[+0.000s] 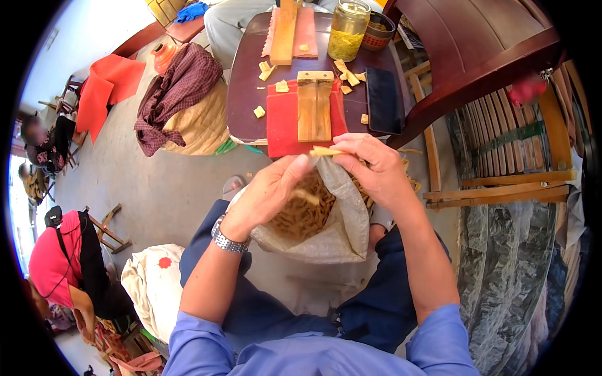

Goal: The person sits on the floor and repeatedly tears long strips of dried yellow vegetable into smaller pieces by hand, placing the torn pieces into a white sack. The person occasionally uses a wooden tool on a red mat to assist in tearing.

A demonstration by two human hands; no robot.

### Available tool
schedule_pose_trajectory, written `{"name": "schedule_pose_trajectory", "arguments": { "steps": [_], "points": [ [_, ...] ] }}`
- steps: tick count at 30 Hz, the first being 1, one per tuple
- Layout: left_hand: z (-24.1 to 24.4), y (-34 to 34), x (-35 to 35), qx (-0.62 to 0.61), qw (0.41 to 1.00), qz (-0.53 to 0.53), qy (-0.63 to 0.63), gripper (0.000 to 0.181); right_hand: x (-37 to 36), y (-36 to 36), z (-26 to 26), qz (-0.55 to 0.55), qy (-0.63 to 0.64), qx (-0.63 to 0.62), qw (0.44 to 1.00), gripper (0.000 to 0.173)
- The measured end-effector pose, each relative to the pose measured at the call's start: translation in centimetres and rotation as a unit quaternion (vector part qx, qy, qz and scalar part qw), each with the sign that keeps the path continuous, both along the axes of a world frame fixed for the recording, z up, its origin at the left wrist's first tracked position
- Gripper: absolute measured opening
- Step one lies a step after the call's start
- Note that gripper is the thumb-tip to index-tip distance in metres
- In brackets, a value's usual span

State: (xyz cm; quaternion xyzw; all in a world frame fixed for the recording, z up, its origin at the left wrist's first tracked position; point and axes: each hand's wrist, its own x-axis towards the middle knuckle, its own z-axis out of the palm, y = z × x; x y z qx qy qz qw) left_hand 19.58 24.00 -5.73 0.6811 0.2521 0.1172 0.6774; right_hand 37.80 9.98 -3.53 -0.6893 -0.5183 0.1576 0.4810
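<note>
My left hand (273, 185), with a metal-banded watch on its wrist, is raised over an open woven sack (348, 230). Its thumb and fingers are at the left end of a pale yellow strip (324, 151); whether they grip it, I cannot tell. My right hand (371, 162) pinches the strip between thumb and fingers. Many brown dried pieces (305, 211) fill the sack, and one pale piece above them is blurred. Just beyond my hands, a wooden block tool (314, 110) lies on a red cloth (282, 127) at the edge of a dark stool (244, 89).
On the stool are a glass jar (347, 40) with yellow strips, a woven bowl (377, 33), a dark flat slab (384, 101), a wooden board (283, 40) and pale chips. A wooden chair (479, 56) stands right. A person in pink (59, 254) bends at far left.
</note>
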Motion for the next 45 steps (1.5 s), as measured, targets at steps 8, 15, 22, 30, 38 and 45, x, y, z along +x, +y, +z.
{"name": "schedule_pose_trajectory", "arguments": {
  "steps": [8, 15, 22, 30, 38, 45],
  "points": [
    [-0.1, -1.9, -0.4, -0.432, 0.890, -0.085, -0.121, 0.033, -4.4, -0.7, 2.8, 0.116, -0.256, 0.124, 0.952, 0.031],
    [0.4, -0.8, 1.2, -0.480, 0.848, -0.113, -0.196, 0.031, -2.8, -1.9, 2.4, 0.070, -0.205, 0.066, 0.974, 0.062],
    [2.4, -2.5, 2.1, -0.475, 0.873, -0.006, -0.110, 0.036, -2.5, -3.5, 1.0, 0.103, -0.328, 0.076, 0.936, 0.037],
    [1.0, -3.3, 2.0, -0.453, 0.889, -0.038, -0.049, 0.026, -3.9, -4.0, 1.5, 0.150, -0.246, 0.098, 0.953, 0.023],
    [2.3, -4.1, 0.9, -0.112, 0.966, -0.194, 0.130, 0.018, -3.1, -3.7, 0.3, 0.046, -0.044, 0.075, 0.995, 0.013],
    [1.5, -3.2, -1.2, 0.229, 0.963, -0.141, 0.034, 0.017, -3.8, -3.3, -0.2, 0.009, 0.172, -0.149, 0.974, 0.024]
  ]
}}
